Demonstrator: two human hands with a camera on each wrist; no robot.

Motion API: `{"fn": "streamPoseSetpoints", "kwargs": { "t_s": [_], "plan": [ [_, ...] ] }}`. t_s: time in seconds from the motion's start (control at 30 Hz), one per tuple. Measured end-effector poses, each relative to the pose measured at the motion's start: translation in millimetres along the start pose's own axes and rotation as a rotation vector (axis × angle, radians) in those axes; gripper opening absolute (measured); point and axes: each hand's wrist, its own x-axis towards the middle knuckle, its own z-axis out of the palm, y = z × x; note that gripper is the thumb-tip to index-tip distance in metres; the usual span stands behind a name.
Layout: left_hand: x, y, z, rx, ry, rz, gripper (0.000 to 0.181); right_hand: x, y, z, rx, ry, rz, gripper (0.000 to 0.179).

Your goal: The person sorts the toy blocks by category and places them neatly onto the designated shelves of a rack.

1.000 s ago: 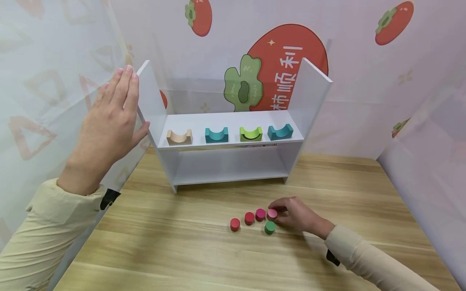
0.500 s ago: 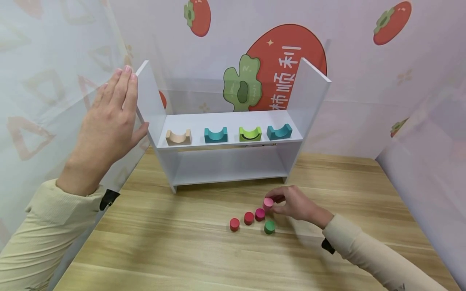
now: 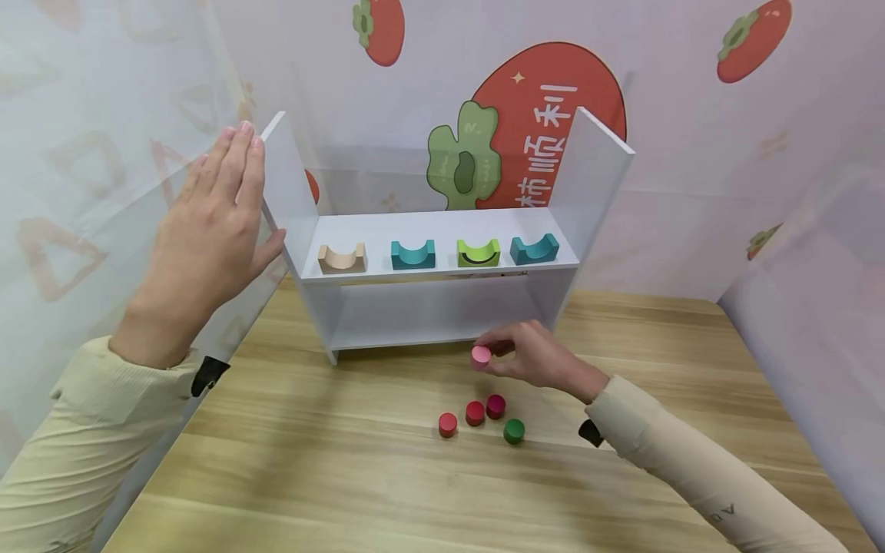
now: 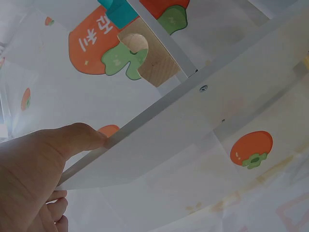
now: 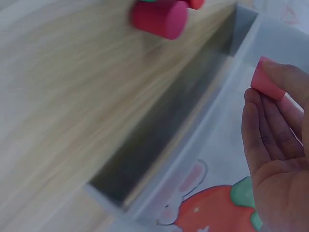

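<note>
Back wall (image 3: pixel 691 153): pale, red fruit prints (image 3: pixel 760 38) | left wall (image 3: pixel 124 84): faint triangles (image 3: pixel 33 257) | tabletop (image 3: pixel 311 468): wood-grained

In the head view, the right hand (image 3: pixel 535 355) hides the right front foot of the white shelf (image 3: pixel 415 315) and covers part of the pink cylinder (image 3: pixel 480 359) before the shelf. Print on the right sleeve (image 3: pixel 691 461), nearer than the shelf, is too small to read. The left wrist view's top edge cuts off a teal block (image 4: pixel 119 13) on the shelf.
</note>
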Motion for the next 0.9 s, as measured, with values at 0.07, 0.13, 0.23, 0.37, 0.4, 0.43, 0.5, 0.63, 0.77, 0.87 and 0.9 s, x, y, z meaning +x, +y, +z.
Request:
{"fn": "streamPoseSetpoints", "kwargs": {
  "t_s": [0.07, 0.13, 0.23, 0.37, 0.4, 0.43, 0.5, 0.63, 0.77, 0.87, 0.9],
  "plan": [
    [0.9, 0.1, -0.2, 0.0, -0.004, 0.0, 0.105, 7.1, -5, 1, -0.001, 0.0, -0.006, 0.03],
    [1.7, 0.0, -0.2, 0.0, -0.004, 0.002, 0.105, 14.2, -9, 3, 0.007, -0.001, -0.019, 0.03],
    [2.2, -0.1, -0.4, 0.002, -0.002, 0.003, 0.104, 24.7, -14, 7, 0.01, 0.0, -0.04, 0.031],
    [2.5, -0.3, -1.0, 0.005, 0.003, 0.002, 0.104, 38.5, -21, 13, 0.01, -0.001, -0.053, 0.032],
    [2.5, -0.3, -1.3, 0.007, 0.003, 0.001, 0.104, 41.9, -23, 15, 0.011, -0.004, -0.051, 0.033],
    [2.4, -0.2, -1.5, 0.009, 0.003, 0.001, 0.104, 45.3, -26, 16, 0.014, -0.009, -0.048, 0.034],
    [2.2, 0.1, -2.0, 0.01, -0.002, -0.002, 0.104, 51.9, -30, 19, 0.021, -0.02, -0.045, 0.035],
    [2.4, 1.2, -2.4, 0.015, -0.016, -0.002, 0.105, 65.7, -39, 24, 0.027, -0.033, -0.069, 0.033],
    [3.5, 1.9, -2.2, 0.017, -0.022, -0.006, 0.104, 79.8, -47, 31, 0.028, -0.034, -0.11, 0.031],
    [3.1, 2.1, -2.1, 0.017, -0.023, -0.01, 0.104, 89.7, -55, 37, 0.029, -0.048, -0.128, 0.031],
    [2.9, 2.1, -2.0, 0.019, -0.022, -0.009, 0.104, 93.0, -58, 39, 0.029, -0.054, -0.131, 0.031]
  ]
}}
